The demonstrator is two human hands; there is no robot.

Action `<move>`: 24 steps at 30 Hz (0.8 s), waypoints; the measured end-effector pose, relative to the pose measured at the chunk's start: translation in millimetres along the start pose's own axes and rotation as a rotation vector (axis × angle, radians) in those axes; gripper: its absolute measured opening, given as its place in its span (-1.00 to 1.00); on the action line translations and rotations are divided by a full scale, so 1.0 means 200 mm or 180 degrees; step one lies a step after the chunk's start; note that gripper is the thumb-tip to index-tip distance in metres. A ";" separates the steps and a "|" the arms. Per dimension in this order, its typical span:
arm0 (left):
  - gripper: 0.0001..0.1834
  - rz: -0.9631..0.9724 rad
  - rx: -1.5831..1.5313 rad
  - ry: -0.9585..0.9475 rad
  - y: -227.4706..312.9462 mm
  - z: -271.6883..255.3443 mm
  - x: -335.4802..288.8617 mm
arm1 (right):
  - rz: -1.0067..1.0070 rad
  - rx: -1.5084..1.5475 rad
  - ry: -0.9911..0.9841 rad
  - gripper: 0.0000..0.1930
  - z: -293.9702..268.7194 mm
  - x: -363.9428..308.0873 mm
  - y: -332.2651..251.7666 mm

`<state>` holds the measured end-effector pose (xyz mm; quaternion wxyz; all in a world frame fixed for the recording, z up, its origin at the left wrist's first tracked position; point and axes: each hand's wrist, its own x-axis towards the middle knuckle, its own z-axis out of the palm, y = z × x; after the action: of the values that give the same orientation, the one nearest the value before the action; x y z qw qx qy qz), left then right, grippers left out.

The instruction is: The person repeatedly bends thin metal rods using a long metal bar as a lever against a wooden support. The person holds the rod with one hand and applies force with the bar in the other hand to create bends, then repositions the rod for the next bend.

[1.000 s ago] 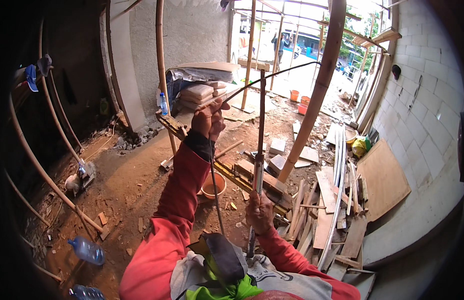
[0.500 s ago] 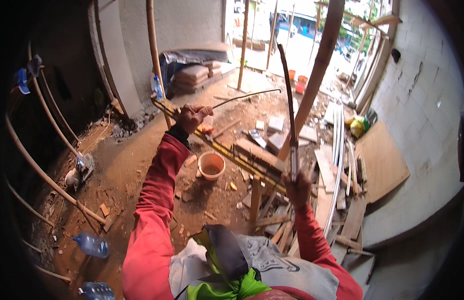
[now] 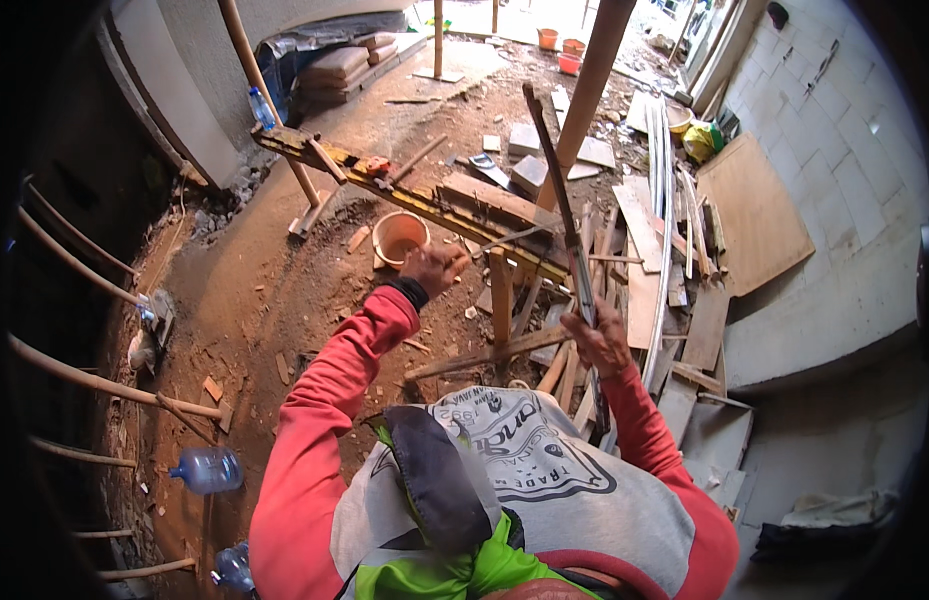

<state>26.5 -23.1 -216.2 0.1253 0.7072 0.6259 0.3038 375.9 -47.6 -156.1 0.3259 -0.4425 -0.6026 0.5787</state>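
Observation:
My left hand (image 3: 436,270) is closed on one end of a thin rod (image 3: 512,238), its far part reaching right toward the long bar. My right hand (image 3: 601,340) grips a long, narrow dark bar (image 3: 549,145), held steeply, with a pale metallic stretch just above the fingers; its exact kind is unclear. Beyond both hands runs a narrow wooden bench (image 3: 424,207) with a yellow edge. On it lie a small orange-red item (image 3: 379,164) and a hammer-like wooden stick (image 3: 419,158). An orange bucket (image 3: 400,238) stands on the ground just past my left hand.
A bamboo pole (image 3: 584,110) rises behind the bench. Scrap boards (image 3: 706,335) and long pale pipes (image 3: 661,210) lie on the right, by a plywood sheet (image 3: 754,215) and block wall. Stacked sacks (image 3: 336,68) are far left. Water jugs (image 3: 209,470) lie at near left.
My left hand has drawn back from the bench's left part, down and rightward, bringing the rod near the bar. My right hand still holds the bar, slightly lifted. The view has tilted downward.

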 end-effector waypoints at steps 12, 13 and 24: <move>-0.77 0.0821 0.1263 -0.1293 0.08 0.44 -0.48 | 0.1561 -0.1016 0.0244 -0.70 -0.21 -0.74 0.47; -0.80 0.0867 0.1122 -0.1039 0.08 0.41 -0.46 | 0.1523 -0.0932 0.0326 -0.71 -0.22 -0.77 0.49; -0.61 -0.0293 -0.0430 0.0216 0.03 0.13 0.14 | 0.1227 0.0037 0.0943 -0.79 -0.13 -0.63 0.31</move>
<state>47.5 8.4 -225.7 0.1654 0.6569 0.6397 0.3631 459.3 -154.6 -198.5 0.2968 -0.6275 -0.4493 0.5624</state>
